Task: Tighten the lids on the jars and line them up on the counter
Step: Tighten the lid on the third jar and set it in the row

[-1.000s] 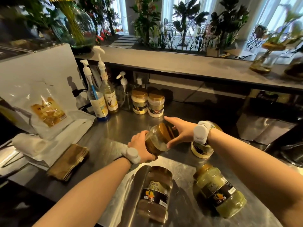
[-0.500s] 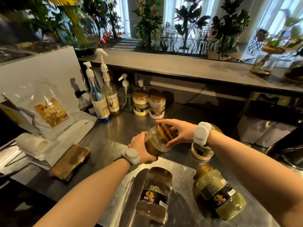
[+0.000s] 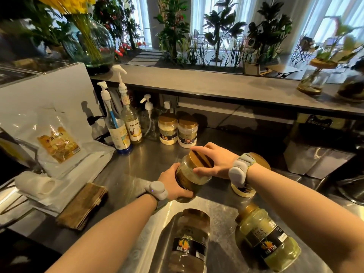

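Six jars in view on a steel bench [image 3: 126,174], all gold-lidded. Largest items first: white pouch [image 3: 57,142] with orange label leaning at left, folded brown cloth [image 3: 82,205] near it, rolled white towel [image 3: 35,184] beside that. Three pump bottles [image 3: 118,127] stand at back left, pale liquid in the front two; third is clear, contents unclear. Near edge: brown-filled jar [image 3: 189,245] upright, black label; just right of it a green-yellow jar [image 3: 266,245], tilted in view, black label. Back row: two pale-powder jars [image 3: 178,130] upright, touching side by side, next to the pumps. Held jar [image 3: 192,174] is lifted off the bench at centre, tipped with lid pointing away and right, greenish-amber contents. Left hand [image 3: 173,182] wrapped around its body, clamped. Right hand [image 3: 214,162] closed over the gold lid [image 3: 201,159], fingers curled on the rim. Sixth jar [image 3: 250,186] sits behind the right wrist, mostly hidden, contents can't tell. Both wrists wear white bands.
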Motion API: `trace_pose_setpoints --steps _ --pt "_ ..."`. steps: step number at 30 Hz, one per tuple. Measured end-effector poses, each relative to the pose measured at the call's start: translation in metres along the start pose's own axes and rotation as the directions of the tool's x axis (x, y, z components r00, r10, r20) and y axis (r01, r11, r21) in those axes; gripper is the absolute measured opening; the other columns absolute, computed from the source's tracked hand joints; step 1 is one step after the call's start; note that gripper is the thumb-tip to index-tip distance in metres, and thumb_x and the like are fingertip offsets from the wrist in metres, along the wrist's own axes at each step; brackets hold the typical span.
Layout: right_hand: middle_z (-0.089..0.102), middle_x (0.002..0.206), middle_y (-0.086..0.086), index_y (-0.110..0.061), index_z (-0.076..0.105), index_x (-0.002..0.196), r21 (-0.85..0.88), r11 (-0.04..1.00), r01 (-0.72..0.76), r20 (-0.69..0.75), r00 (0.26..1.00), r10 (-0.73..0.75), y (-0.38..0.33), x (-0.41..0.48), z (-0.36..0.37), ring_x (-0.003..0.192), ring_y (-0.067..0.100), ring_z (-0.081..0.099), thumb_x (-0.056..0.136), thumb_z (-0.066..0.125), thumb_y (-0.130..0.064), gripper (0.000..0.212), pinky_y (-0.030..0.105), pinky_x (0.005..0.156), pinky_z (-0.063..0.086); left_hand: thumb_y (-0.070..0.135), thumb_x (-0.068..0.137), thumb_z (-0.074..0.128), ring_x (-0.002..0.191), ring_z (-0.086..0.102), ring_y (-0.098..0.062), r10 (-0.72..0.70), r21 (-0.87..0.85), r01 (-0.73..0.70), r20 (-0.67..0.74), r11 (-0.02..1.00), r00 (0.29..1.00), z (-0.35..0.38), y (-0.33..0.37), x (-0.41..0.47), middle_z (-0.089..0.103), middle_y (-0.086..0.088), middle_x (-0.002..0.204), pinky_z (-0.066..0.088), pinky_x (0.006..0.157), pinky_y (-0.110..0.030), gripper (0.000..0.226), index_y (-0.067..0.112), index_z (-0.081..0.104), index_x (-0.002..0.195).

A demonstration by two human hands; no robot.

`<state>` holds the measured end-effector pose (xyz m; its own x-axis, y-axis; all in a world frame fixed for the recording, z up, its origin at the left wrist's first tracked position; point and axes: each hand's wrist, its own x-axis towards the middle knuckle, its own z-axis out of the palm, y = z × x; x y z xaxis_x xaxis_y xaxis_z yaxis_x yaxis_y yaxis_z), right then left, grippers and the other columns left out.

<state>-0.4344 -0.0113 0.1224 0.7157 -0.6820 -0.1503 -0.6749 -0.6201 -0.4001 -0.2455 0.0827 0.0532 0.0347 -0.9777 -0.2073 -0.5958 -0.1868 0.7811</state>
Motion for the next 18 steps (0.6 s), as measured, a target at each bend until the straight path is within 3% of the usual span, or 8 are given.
trace_pose_setpoints --steps 12,18 --pt "0.041 0.122 -0.003 -0.048 0.029 0.134 0.171 0.973 -0.155 -0.021 0.987 0.161 -0.011 0.027 -0.002 0.111 0.021 0.048 0.078 0.051 -0.073 0.065 0.038 0.092 0.053 0.039 0.059 0.086 0.11 0.055 -0.013 -0.028 0.04 0.024 0.106 0.999 0.994 -0.02 -0.004 0.026 0.057 0.013 0.115 0.049 0.099 -0.034 0.088 0.034 0.039 0.133" --pt "0.037 0.133 -0.002 -0.046 0.025 0.14 0.299 0.938 -0.175 -0.016 0.982 0.188 -0.003 0.039 -0.002 0.12 0.021 0.043 0.079 0.053 -0.07 0.071 0.039 0.099 0.048 0.04 0.057 0.086 0.115 0.056 -0.019 -0.036 0.017 0.034 0.088 0.999 0.995 -0.024 -0.006 0.046 0.058 0.009 0.121 0.049 0.1 -0.038 0.095 0.037 0.034 0.136"
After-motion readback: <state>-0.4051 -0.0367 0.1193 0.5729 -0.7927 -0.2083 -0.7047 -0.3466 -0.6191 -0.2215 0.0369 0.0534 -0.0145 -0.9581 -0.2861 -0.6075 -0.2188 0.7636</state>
